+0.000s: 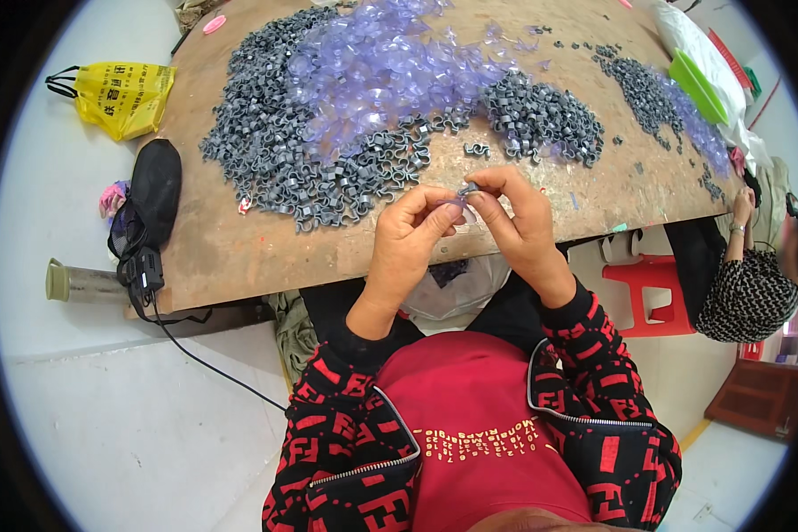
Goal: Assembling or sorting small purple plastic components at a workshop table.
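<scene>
Grey curved plastic clip [471, 188], partly hidden | thin translucent purple plastic piece [454, 203] beside it | right hand [520, 220] pinches clip, left hand [408, 235] pinches purple piece, hands close together | both above near edge of brown wooden tabletop [226, 257]

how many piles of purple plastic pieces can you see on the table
2: a large pile left of centre on the table, beside grey clips, and a smaller pile toward the right. Others may be hidden beneath clips.
</scene>
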Tool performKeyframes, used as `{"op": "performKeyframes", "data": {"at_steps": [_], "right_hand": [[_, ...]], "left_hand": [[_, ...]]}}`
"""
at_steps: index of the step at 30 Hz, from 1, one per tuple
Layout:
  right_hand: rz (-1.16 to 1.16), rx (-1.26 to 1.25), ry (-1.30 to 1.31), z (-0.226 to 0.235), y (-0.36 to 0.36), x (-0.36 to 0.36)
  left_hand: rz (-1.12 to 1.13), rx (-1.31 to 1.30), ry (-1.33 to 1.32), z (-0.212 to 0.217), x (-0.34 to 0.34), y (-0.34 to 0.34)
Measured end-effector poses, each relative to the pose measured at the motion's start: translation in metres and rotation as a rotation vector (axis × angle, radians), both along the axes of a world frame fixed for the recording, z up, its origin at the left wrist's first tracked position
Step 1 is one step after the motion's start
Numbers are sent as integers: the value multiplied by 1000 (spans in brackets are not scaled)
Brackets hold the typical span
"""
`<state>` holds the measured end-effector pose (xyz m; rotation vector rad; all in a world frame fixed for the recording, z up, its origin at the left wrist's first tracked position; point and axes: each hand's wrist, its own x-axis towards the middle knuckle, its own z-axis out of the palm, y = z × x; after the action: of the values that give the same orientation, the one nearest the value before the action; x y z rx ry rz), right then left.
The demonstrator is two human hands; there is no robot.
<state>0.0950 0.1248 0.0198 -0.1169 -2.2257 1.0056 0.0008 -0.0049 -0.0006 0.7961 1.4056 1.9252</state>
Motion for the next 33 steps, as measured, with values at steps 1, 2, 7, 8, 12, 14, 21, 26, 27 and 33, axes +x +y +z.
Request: {"op": "performKeyframes", "data": {"at_steps": [1, 2, 7, 8, 12, 14, 21, 26, 27, 33], "right_hand": [[-2, 0, -1, 0, 1, 1], [34, -218, -12, 1, 1, 2], [132, -434, -21, -2, 5, 8], [127, -382, -37, -3, 5, 7], [97, -361, -84, -1, 2, 6], [74, -287, -79, 2, 2, 5], [12, 387, 130, 5, 10, 2], [158, 523, 182, 7, 19, 5], [214, 568, 195, 9, 22, 4], [307, -93, -188, -1, 13, 19]], "left_hand": [[-2, -17, -18, 2, 0, 0], [-4, -34, -36, 3, 1, 0], [-7, -23, -66, 8, -3, 0], [-22, -51, -32, 7, -3, 0], [-20, -33, -24, 2, -2, 0], [3, -9, 16, 1, -1, 2], [133, -47, 380, -4, 0, 1], [-296, 29, -153, -1, -15, -4], [-292, 34, -146, 1, -18, -6], [-350, -97, -33, 6, -22, -11]]}}
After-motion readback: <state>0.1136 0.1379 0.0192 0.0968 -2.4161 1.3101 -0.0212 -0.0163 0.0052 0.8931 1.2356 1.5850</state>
